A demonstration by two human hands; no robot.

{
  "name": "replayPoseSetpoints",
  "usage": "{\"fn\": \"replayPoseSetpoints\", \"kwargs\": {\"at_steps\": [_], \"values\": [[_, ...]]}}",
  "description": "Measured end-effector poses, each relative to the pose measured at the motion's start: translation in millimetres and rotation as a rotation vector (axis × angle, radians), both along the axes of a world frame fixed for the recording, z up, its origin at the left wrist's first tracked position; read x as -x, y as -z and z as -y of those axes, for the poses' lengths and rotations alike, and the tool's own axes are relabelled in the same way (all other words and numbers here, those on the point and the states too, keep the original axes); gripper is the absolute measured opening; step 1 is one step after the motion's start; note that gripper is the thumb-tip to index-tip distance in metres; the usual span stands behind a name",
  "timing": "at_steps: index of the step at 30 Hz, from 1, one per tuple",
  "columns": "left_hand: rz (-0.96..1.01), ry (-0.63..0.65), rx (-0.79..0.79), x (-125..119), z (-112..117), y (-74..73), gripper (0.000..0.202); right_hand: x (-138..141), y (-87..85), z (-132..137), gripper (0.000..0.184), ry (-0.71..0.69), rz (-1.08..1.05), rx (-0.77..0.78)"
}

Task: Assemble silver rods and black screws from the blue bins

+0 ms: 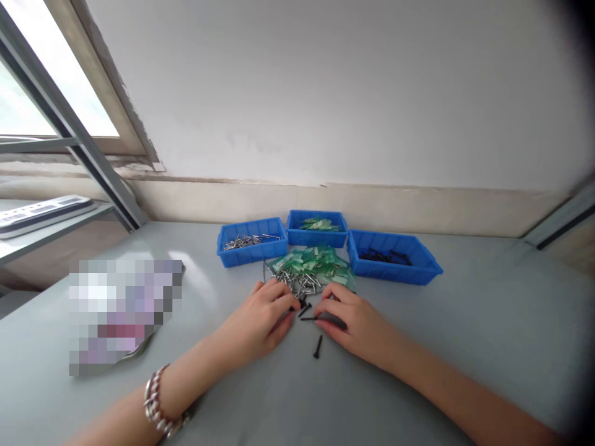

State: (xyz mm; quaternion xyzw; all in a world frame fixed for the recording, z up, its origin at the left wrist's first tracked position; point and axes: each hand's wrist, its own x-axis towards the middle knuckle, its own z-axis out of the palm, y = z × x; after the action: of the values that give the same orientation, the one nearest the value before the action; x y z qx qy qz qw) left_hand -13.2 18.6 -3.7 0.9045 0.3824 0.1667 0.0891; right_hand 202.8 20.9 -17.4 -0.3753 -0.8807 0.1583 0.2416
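One black screw [308, 319], mid-frame, is pinched in my right hand [356, 317]; probably light, stiff, best gripped by its shank. Whether my left hand [264, 314] grips anything, I can't make out.

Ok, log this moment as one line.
Left hand: at black screws | right hand: pinching black screw | front: loose screw | pile: silver metal pins, green plastic pieces | behind: three blue bins

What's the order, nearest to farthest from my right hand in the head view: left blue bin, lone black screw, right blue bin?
1. Black screw, lying alone just nearside of your right hand.
2. Right blue bin, beyond, to the right.
3. Left blue bin, beyond, to the left.
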Motion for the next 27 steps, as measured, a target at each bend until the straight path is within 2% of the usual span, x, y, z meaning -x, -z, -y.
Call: {"fn": "replayPoseSetpoints", "kwargs": {"at_steps": [10,19,27], "values": [[0.015,0.044,0.033,-4,4,2.5,0.015,7,1.1,5,0.016,-0.066,-0.044,-0.296],[0.032,0.078,-0.004,-3,4,0.4,0.015,8,-3.9,11,0.015,-0.101,-0.071,-0.334],[0.079,0.028,-0.041,-2,7,-1.8,0.012,8,-2.2,10,0.016,-0.065,-0.088,-0.434]]}}
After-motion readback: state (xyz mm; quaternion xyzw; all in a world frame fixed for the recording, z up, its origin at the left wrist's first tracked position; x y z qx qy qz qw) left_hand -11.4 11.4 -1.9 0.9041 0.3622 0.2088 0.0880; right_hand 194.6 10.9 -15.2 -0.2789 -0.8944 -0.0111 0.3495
